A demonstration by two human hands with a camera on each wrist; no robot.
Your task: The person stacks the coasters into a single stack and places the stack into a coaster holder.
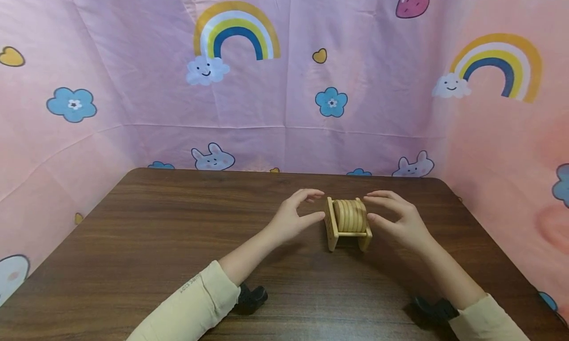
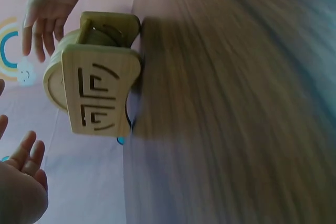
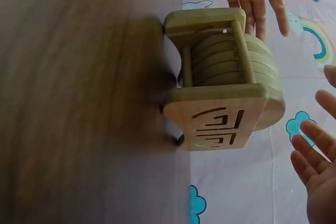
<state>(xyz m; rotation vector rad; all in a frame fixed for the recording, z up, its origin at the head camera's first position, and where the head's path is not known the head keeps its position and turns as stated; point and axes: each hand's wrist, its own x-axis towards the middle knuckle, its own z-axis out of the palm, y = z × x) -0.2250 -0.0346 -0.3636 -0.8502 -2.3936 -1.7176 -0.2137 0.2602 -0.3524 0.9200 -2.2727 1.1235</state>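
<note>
A wooden coaster holder [image 1: 331,227] stands upright on the table, with several round wooden coasters [image 1: 350,216] on edge in a row between its end panels. A cut-out line pattern marks the end panel [image 2: 100,90] in the left wrist view. My left hand [image 1: 295,215] hovers just left of the holder, thumb and fingers spread apart, fingertips near that panel. On the opposite side, my right hand [image 1: 400,222] is held the same way, its fingertips close to the right panel [image 3: 220,121]. Neither hand grips anything.
The brown wood-grain table [image 1: 178,222] reaches back to a pink cloth backdrop [image 1: 284,94] printed with rainbows, flowers and rabbits. Black wrist-worn devices show under both forearms, the left one [image 1: 251,299] and the right one [image 1: 433,309], beside cream sleeves.
</note>
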